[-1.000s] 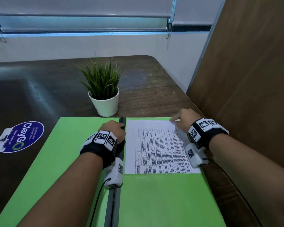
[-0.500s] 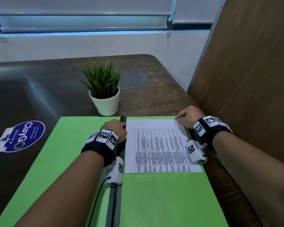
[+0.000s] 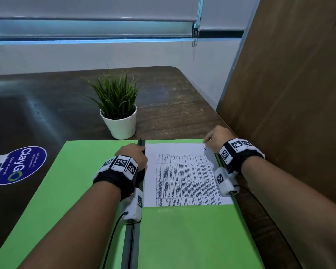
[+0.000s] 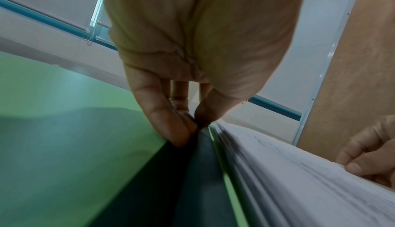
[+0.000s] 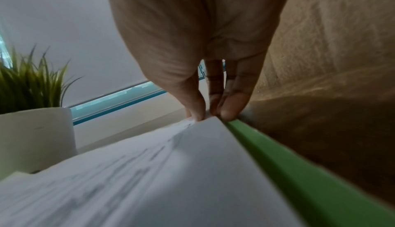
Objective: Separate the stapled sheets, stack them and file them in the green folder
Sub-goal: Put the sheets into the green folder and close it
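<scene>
The green folder (image 3: 182, 239) lies open on the dark table, with a black spine (image 3: 131, 239) down its middle. The printed white sheets (image 3: 182, 175) lie stacked on the far part of its right half, a handwritten "1" at their far right corner. My left hand (image 3: 136, 152) sits at the far end of the spine; in the left wrist view my left hand (image 4: 195, 124) pinches the spine (image 4: 192, 180) between thumb and fingers. My right hand (image 3: 211, 138) is at the sheets' far right corner, where the right wrist view shows my right hand (image 5: 207, 114) pinching the sheets (image 5: 160, 171).
A grass plant in a white pot (image 3: 121, 125) stands just beyond the folder's far edge. A blue round sticker (image 3: 19, 165) is on the table at the left. A brown partition panel (image 3: 289, 84) rises close along the right side. The table edge runs beside my right forearm.
My right hand has slid right along the sheets' far edge to the corner, uncovering the handwritten "1". My left hand has stayed at the spine.
</scene>
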Motion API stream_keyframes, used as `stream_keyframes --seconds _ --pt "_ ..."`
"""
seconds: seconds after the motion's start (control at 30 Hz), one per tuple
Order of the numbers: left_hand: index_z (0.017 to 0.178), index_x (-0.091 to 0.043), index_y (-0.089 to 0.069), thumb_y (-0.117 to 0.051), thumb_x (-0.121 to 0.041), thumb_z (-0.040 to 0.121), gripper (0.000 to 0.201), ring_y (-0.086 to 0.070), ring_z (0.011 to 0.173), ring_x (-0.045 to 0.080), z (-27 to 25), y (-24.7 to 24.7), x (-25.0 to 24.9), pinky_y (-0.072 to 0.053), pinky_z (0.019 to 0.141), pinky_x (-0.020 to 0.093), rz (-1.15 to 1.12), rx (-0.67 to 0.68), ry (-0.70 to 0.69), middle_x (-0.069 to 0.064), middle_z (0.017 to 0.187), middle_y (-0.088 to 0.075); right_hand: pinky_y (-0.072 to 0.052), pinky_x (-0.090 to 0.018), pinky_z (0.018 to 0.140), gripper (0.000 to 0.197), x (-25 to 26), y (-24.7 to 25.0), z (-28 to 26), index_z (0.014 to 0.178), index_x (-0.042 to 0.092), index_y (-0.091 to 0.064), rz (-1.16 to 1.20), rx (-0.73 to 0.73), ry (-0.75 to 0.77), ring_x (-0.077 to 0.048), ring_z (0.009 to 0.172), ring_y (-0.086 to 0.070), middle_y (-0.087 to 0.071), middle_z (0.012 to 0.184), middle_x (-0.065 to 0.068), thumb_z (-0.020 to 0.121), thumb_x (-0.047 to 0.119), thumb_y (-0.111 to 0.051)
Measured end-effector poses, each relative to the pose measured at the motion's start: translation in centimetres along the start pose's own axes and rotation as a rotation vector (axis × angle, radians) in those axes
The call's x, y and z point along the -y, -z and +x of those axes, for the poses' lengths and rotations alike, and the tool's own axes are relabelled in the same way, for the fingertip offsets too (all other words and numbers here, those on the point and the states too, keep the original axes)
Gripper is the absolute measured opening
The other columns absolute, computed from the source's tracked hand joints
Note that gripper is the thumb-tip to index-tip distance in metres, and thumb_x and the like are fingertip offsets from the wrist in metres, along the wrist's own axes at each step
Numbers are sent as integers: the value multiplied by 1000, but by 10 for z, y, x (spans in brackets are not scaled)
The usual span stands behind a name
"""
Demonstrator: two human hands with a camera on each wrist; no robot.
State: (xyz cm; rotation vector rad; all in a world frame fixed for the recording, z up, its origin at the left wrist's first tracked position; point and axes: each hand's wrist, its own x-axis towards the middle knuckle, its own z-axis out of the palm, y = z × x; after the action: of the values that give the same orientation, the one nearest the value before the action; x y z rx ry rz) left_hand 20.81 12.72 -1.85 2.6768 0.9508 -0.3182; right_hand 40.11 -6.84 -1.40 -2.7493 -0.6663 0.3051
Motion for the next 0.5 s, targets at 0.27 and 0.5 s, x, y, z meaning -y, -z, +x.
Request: stream_keyframes --seconds 0.27,0.5 --pt "153 -26 -38 -56 -25 97 59 -53 128 33 -17 0 8 -47 100 34 -195 -65 84 10 148 -51 -50 -31 93 36 6 11 -21 126 19 -67 -47 48 14 -29 116 -61 -65 131 -6 90 23 -66" --pt "141 -20 -55 -68 -42 88 59 -59 123 31 -66 -5 36 -47 102 34 -347 -78 260 7 139 -62 -37 -31 109 71 7 27 -83 151 16 -37 -82 149 -14 -28 139 -42 -41 155 -7 91 39 -67"
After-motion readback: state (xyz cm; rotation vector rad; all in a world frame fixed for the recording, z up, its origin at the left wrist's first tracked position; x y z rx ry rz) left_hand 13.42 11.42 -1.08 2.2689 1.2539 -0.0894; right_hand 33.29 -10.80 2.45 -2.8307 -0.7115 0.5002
